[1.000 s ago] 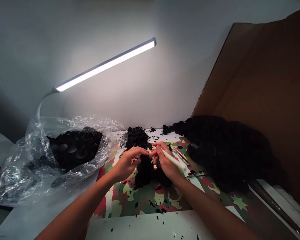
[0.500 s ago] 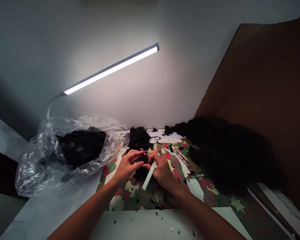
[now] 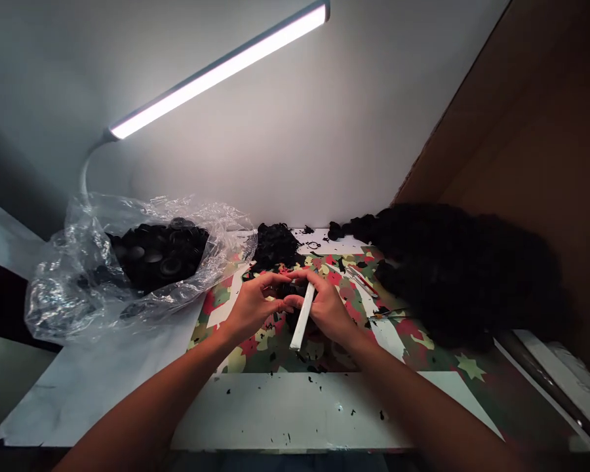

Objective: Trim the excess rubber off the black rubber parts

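In the head view, my left hand (image 3: 255, 305) curls its thumb and fingers around a small black piece (image 3: 288, 289), apparently of the same dark stuff as the scraps nearby. My right hand (image 3: 328, 307) meets it from the other side, fingertips touching or almost touching the left ones. A slim white stick-like tool (image 3: 302, 320) is gripped in my right hand, its blunt end pointing back toward me. The tool's working tip and most of the black piece are hidden by my fingers. Black scraps lie beneath both hands on a camouflage-patterned sheet (image 3: 246, 359).
On the left, a clear plastic bag (image 3: 91, 288) holds black round discs (image 3: 170, 265). Behind my hands sits a heap of black scraps (image 3: 275, 244). A large black pile (image 3: 462, 275) leans near cardboard (image 3: 535, 144) on the right. A red-handled tool (image 3: 364, 282) lies beside it. A lamp (image 3: 221, 69) glows above.
The view has tipped downward, so the lamp and table sit higher in the picture. The white tool stands more upright in view, and my right fingers have closed further over the black piece.
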A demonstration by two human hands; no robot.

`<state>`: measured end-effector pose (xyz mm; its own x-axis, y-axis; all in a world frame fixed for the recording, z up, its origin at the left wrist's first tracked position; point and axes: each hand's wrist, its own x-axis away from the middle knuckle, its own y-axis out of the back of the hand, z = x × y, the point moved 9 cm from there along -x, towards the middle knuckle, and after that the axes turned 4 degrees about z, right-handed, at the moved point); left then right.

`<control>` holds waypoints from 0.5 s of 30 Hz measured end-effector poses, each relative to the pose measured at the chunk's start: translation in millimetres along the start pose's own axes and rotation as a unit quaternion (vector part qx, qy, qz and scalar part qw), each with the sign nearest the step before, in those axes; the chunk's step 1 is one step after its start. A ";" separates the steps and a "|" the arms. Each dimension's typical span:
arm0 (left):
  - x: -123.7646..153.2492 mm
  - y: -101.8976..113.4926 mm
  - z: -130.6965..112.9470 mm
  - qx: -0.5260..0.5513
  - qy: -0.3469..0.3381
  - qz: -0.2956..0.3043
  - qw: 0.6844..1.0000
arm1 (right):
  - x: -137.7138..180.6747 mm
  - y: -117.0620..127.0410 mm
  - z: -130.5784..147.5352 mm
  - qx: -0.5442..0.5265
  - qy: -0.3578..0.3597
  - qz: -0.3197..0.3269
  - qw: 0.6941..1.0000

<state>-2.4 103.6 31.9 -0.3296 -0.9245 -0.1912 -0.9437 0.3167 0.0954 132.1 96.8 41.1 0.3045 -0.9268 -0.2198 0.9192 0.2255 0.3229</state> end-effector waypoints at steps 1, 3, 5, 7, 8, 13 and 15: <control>-0.2 2.5 2.2 0.010 0.010 -0.012 1.000 | 0.9 0.0 2.4 0.000 0.007 -0.001 1.000; -0.9 6.1 4.8 0.033 0.030 -0.022 0.999 | 2.5 1.8 6.4 0.006 0.018 -0.010 1.000; -1.7 9.1 4.9 0.058 0.044 -0.029 0.997 | 3.1 4.8 6.9 0.015 0.020 -0.024 0.999; -2.1 13.0 3.3 0.079 0.047 -0.045 0.995 | 2.6 6.5 3.9 0.021 0.015 -0.031 0.999; -2.1 14.4 2.8 0.085 0.047 -0.052 0.994 | 2.2 6.3 2.1 0.024 0.013 -0.029 0.999; -1.3 19.2 5.8 0.074 0.053 -0.079 0.993 | 0.3 1.7 1.2 0.045 0.038 0.016 0.998; -1.0 20.3 7.7 0.052 0.061 -0.082 0.993 | 0.1 4.2 2.9 0.045 0.046 0.017 0.998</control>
<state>-21.4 112.5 26.5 -0.1705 -0.9824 -0.0760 -0.9844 0.1732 -0.0308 135.3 96.8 45.1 0.3607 -0.8866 -0.2897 0.8829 0.2244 0.4125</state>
